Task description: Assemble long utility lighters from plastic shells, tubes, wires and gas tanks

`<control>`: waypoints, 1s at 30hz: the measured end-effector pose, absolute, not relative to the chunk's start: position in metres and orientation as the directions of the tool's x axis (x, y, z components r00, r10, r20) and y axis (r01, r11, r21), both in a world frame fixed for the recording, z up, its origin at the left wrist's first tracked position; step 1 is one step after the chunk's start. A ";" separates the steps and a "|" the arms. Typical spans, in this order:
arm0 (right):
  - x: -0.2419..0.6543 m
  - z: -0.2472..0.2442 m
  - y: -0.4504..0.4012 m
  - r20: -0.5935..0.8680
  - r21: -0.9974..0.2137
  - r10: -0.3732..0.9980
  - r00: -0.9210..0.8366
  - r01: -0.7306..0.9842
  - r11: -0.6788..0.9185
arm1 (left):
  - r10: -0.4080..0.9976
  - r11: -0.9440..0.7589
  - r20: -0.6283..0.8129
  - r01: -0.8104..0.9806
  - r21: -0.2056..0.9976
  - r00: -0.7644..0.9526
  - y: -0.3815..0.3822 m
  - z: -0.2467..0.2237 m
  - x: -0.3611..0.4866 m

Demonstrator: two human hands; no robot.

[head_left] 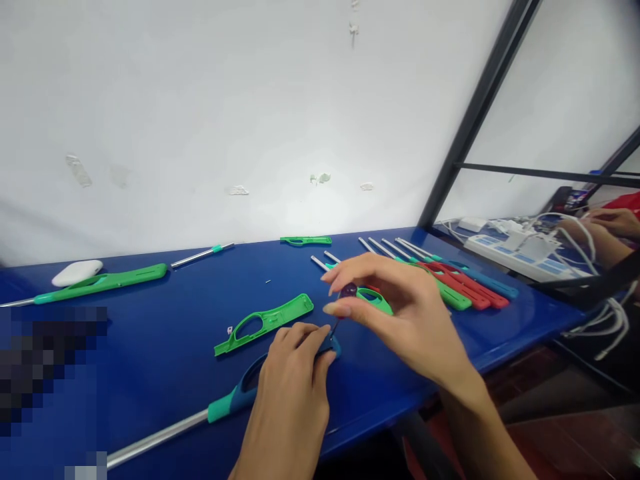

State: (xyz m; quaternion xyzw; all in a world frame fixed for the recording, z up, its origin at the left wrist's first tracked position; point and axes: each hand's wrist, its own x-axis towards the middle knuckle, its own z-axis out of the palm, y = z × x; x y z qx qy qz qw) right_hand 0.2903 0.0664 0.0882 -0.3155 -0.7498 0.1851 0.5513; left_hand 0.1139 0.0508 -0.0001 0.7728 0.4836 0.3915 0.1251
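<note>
My left hand (297,380) is closed over the handle of a blue long-neck lighter (245,392), pressing it on the table. The lighter's silver tube points to the lower left. Between thumb and fingertips, my right hand (410,307) pinches a small screwdriver (349,291) with a dark reddish-purple handle. Its thin shaft slopes down to the end of the blue handle, beside my left fingertips. I cannot make out the screw under the tip. Just behind lies an open green handle half (287,313), with a small pale piece (230,330) at its left.
Several lighters with green, red and blue handles (465,283) lie on the blue table (200,320) at the right. On the left are a green lighter (115,278) and a white case (77,273). A power strip (520,257) with cables and another person's hands (610,227) are far right.
</note>
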 end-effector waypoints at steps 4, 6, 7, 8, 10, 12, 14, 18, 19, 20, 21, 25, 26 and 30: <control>0.285 0.081 0.070 0.723 -0.633 0.668 -0.175 0.219 0.743 | 0.824 -0.533 0.504 0.658 0.532 0.259 0.050 0.003 0.110; 0.288 0.081 0.068 0.733 -0.588 0.638 -0.236 0.252 0.768 | 0.816 -0.539 0.515 0.662 0.520 0.260 0.048 0.002 0.110; 0.291 0.082 0.067 0.723 -0.584 0.638 -0.266 0.259 0.770 | 0.814 -0.540 0.520 0.665 0.516 0.258 0.047 0.001 0.110; 0.293 0.083 0.066 0.709 -0.593 0.645 -0.285 0.253 0.764 | 0.812 -0.541 0.524 0.667 0.513 0.255 0.047 0.001 0.110; 0.294 0.083 0.065 0.697 -0.626 0.662 -0.277 0.215 0.749 | 0.809 -0.542 0.533 0.670 0.508 0.250 0.046 0.000 0.110; 0.293 0.081 0.064 0.729 -0.613 0.642 -0.237 0.190 0.767 | 0.804 -0.544 0.543 0.672 0.503 0.244 0.046 0.000 0.111; 0.290 0.080 0.064 0.767 -0.568 0.605 -0.214 0.214 0.795 | 0.799 -0.546 0.551 0.672 0.501 0.239 0.045 0.001 0.113; 0.285 0.079 0.063 0.699 -0.639 0.669 -0.252 0.200 0.743 | 0.793 -0.551 0.562 0.671 0.496 0.236 0.045 0.004 0.114; 0.284 0.079 0.063 0.686 -0.666 0.689 -0.236 0.177 0.724 | 0.792 -0.552 0.563 0.671 0.495 0.236 0.045 0.004 0.114; 0.283 0.078 0.063 0.688 -0.674 0.695 -0.208 0.171 0.718 | 0.790 -0.555 0.565 0.670 0.494 0.237 0.045 0.004 0.114; 0.283 0.078 0.063 0.703 -0.664 0.689 -0.177 0.185 0.725 | 0.789 -0.556 0.566 0.669 0.493 0.239 0.045 0.005 0.114; 0.283 0.079 0.063 0.721 -0.617 0.662 -0.206 0.245 0.748 | 0.788 -0.560 0.566 0.668 0.491 0.243 0.045 0.005 0.113; 0.283 0.079 0.063 0.699 -0.642 0.678 -0.228 0.217 0.735 | 0.787 -0.560 0.566 0.668 0.490 0.245 0.045 0.005 0.113; 0.284 0.079 0.061 0.723 -0.632 0.670 -0.168 0.230 0.740 | 0.787 -0.558 0.566 0.671 0.488 0.244 0.046 0.005 0.113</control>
